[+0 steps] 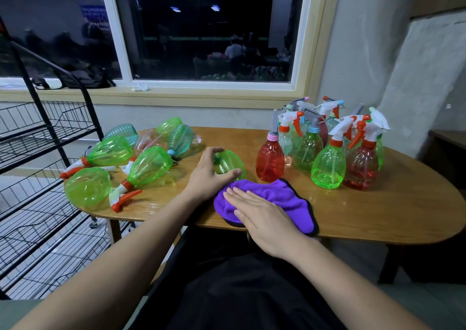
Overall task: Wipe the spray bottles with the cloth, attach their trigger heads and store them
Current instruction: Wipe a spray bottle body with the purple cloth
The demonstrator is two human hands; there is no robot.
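Observation:
A green spray bottle lies on its side in the middle of the wooden table. My left hand curls over it, fingers on top and thumb at the near side. A purple cloth with a black edge lies just in front of the bottle. My right hand rests flat on the cloth with straight fingers. Several green and clear bottles lie on their sides at the left, some with white and orange trigger heads. Upright bottles with trigger heads stand at the right.
A black wire rack with several shelves stands left of the table. A red bottle with a grey nozzle stands just right of the cloth. A window and its sill run along the wall behind. My dark-clothed lap is under the table's front edge.

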